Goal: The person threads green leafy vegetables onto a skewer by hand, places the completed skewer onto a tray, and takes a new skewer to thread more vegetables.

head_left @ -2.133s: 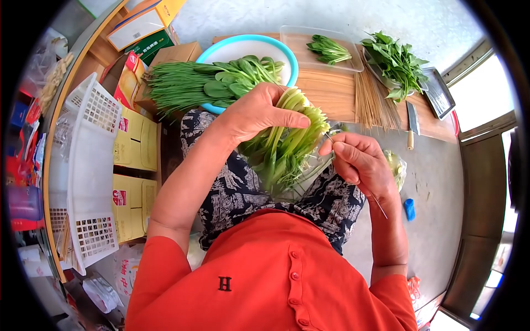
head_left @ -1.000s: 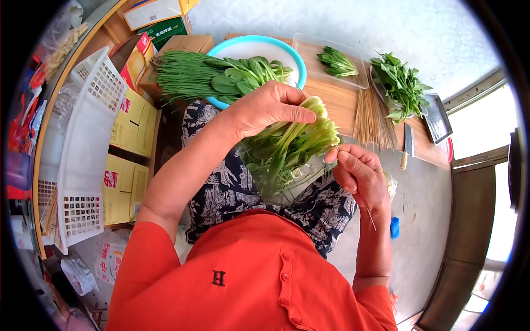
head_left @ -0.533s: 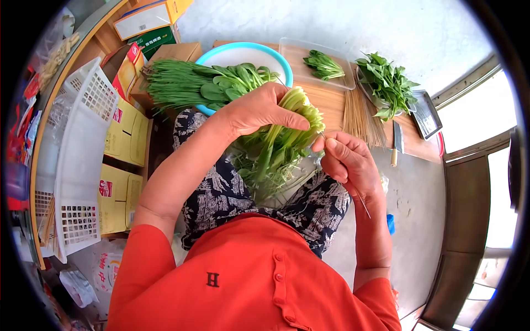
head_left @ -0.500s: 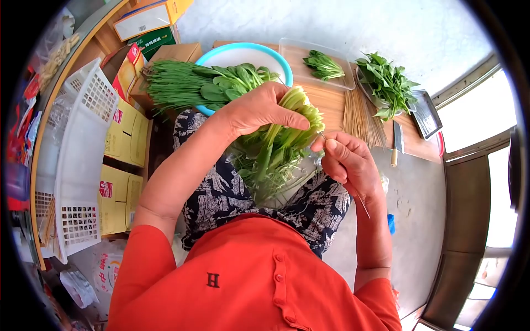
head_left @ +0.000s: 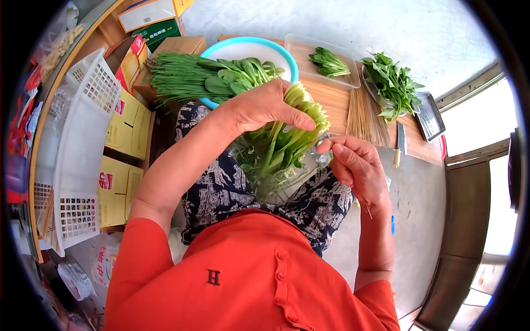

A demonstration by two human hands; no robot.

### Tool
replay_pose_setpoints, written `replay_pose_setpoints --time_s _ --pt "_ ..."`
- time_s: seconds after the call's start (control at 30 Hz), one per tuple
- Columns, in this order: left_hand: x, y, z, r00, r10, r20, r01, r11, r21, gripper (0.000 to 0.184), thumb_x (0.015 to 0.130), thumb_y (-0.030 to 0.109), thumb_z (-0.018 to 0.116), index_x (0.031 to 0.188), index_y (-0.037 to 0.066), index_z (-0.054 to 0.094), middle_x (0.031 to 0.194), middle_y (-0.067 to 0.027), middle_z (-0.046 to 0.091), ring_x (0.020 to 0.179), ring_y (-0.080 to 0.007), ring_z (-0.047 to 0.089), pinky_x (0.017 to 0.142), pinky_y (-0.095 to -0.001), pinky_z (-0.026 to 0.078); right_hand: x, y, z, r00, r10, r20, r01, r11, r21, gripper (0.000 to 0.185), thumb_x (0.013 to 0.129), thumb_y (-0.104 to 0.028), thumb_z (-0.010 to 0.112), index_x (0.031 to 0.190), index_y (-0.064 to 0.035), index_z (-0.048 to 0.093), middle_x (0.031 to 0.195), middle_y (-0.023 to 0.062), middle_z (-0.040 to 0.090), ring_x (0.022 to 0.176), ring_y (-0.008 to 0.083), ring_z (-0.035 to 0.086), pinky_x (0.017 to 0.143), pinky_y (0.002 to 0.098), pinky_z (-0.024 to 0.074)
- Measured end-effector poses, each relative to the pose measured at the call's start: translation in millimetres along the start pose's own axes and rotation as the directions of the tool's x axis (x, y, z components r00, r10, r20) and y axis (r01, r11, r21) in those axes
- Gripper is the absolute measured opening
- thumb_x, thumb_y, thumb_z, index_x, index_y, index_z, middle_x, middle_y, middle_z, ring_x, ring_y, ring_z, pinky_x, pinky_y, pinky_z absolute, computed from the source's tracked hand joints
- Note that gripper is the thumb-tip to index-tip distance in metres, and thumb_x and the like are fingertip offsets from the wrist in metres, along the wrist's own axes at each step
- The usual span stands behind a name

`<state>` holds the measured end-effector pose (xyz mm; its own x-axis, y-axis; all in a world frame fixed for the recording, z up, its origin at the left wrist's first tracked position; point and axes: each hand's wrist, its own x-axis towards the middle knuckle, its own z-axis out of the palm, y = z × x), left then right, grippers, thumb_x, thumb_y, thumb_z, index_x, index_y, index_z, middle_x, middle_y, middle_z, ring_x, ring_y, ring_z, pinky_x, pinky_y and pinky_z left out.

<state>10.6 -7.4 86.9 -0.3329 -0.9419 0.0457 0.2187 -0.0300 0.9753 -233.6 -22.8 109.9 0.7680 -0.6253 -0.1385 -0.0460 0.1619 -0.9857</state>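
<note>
My left hand is closed around a bunch of leafy greens, with the pale cut stem ends turned up and to the right and the leaves hanging between my knees. Just right of those stem ends, my right hand pinches a thin skewer between thumb and fingers. One end of the skewer points at the stems, and the other sticks out below by my wrist. Whether its tip has entered a stem I cannot tell. Loose trimmings lie below the bunch.
A blue-rimmed basin holds chives and broad leafy greens. On the wooden board are a plastic tray with a small bunch, bamboo skewers, a leaf-filled bowl and a knife. White baskets stand left.
The view has shifted slightly. Both hands keep their grip on the greens and the skewer, the skewer staying close to the stem ends.
</note>
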Motion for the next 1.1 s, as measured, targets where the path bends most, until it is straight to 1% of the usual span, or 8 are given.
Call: replay_pose_setpoints --time_s 0.2,0.3,0.4,0.47,0.57,0.93,1.03,1.1 --pt "2 -1 7 1.0 -0.012 0.005 0.012 1.0 -0.009 0.023 0.069 0.006 0.08 0.089 0.003 0.069 0.087 -0.0008 0.065 0.081 -0.0105 0.059 0.078 -0.0244 0.046 2 3 -2 1.0 -0.007 -0.002 0.007 1.0 0.0 0.024 0.1 -0.017 0.049 0.102 0.0001 0.065 0.053 -0.0085 0.038 0.046 0.0009 0.03 0.043 0.0181 0.0223" --pt "4 -2 4 0.999 -0.008 0.044 0.009 1.0 -0.003 0.031 0.069 0.007 0.08 0.097 0.002 0.068 0.089 -0.0008 0.066 0.082 -0.0103 0.06 0.077 -0.0239 0.047 3 5 -6 1.0 -0.005 0.023 0.004 0.999 0.034 0.025 0.1 -0.017 0.048 0.102 0.0006 0.065 0.053 -0.0083 0.038 0.045 0.0012 0.03 0.042 0.018 0.0226" --pt "3 -5 -1 0.999 0.008 0.046 -0.009 1.0 0.009 0.038 0.074 0.014 0.079 0.106 0.0 0.065 0.094 -0.0014 0.066 0.086 -0.0106 0.061 0.08 -0.0246 0.047 2 6 -10 1.0 0.005 0.016 -0.007 0.993 0.121 0.025 0.1 -0.017 0.047 0.102 0.0011 0.065 0.052 -0.0082 0.037 0.044 0.0015 0.029 0.042 0.0181 0.0226" --pt "4 -8 -9 0.999 0.039 -0.022 -0.042 0.989 -0.14 0.046 0.081 0.026 0.076 0.114 -0.002 0.061 0.101 -0.0023 0.066 0.089 -0.0112 0.061 0.081 -0.0254 0.049 2 7 -13 1.0 0.005 0.001 -0.005 0.992 0.128 0.025 0.1 -0.017 0.048 0.102 0.0011 0.064 0.052 -0.0081 0.037 0.044 0.0016 0.029 0.041 0.0181 0.0224" --pt "0 -2 -10 0.998 0.055 -0.028 -0.06 0.979 -0.193 0.053 0.084 0.036 0.071 0.119 -0.002 0.059 0.105 -0.0038 0.065 0.09 -0.0113 0.061 0.082 -0.0266 0.051 2 7 -15 1.0 0.004 -0.005 -0.003 0.991 0.136 0.025 0.1 -0.018 0.048 0.101 0.0012 0.064 0.052 -0.0079 0.037 0.043 0.0016 0.029 0.041 0.0182 0.0219" --pt "2 -4 -11 0.999 0.032 -0.041 -0.034 0.997 -0.063 0.036 0.089 0.023 0.067 0.116 -0.001 0.064 0.104 -0.0058 0.066 0.097 -0.0123 0.061 0.087 -0.0269 0.049 2 6 -10 1.0 -0.006 0.018 0.003 0.989 0.148 0.025 0.1 -0.018 0.047 0.101 0.0011 0.064 0.051 -0.0075 0.037 0.043 0.0017 0.028 0.042 0.0186 0.0211" --pt "-1 3 -6 0.999 0.039 -0.023 -0.041 0.994 -0.102 0.034 0.085 0.021 0.071 0.112 0.0 0.066 0.101 -0.0052 0.068 0.097 -0.0116 0.061 0.089 -0.0264 0.047 1 4 -10 1.0 -0.01 0.023 0.007 0.991 0.137 0.026 0.1 -0.018 0.047 0.102 0.0011 0.064 0.051 -0.0076 0.036 0.043 0.0017 0.028 0.042 0.0186 0.0205" --pt "0 4 -1 0.994 0.111 0.004 -0.11 0.99 -0.084 0.032 0.079 0.018 0.077 0.104 0.0 0.068 0.098 -0.0046 0.068 0.094 -0.0114 0.062 0.087 -0.0258 0.048 0 1 -9 1.0 0.009 0.01 -0.01 0.99 0.143 0.025 0.1 -0.018 0.047 0.101 0.0007 0.064 0.051 -0.0078 0.036 0.043 0.0016 0.028 0.042 0.0186 0.0198"
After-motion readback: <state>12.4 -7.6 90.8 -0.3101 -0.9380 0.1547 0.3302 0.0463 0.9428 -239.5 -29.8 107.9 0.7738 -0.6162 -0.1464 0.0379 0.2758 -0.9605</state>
